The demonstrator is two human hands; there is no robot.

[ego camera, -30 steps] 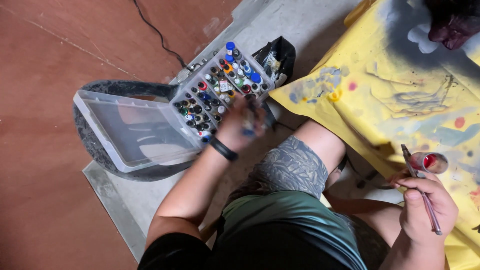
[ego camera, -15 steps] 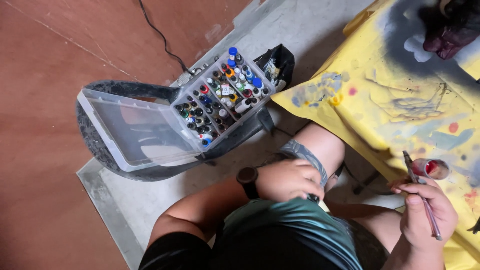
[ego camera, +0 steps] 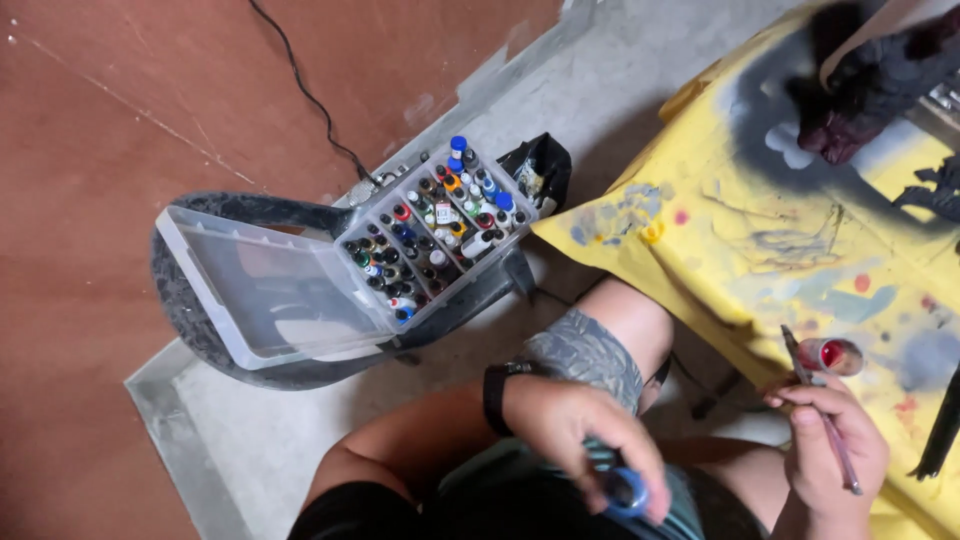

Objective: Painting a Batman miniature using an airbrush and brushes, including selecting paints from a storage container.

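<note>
Left hand (ego camera: 580, 440) pinches a small blue-capped bottle (ego camera: 625, 492), light, rigid, slippery; right hand (ego camera: 830, 450) grips brush (ego camera: 822, 412) and red-capped bottle (ego camera: 835, 355).

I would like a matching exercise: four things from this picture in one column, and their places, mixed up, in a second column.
Things:
1. blue-capped bottle
2. paintbrush
3. clear plastic case
4. yellow cloth

Places:
a. on the dark chair
b. over the table, stained with paint
c. in the left hand
d. in the right hand

Pairs: 1-c, 2-d, 3-a, 4-b
</note>
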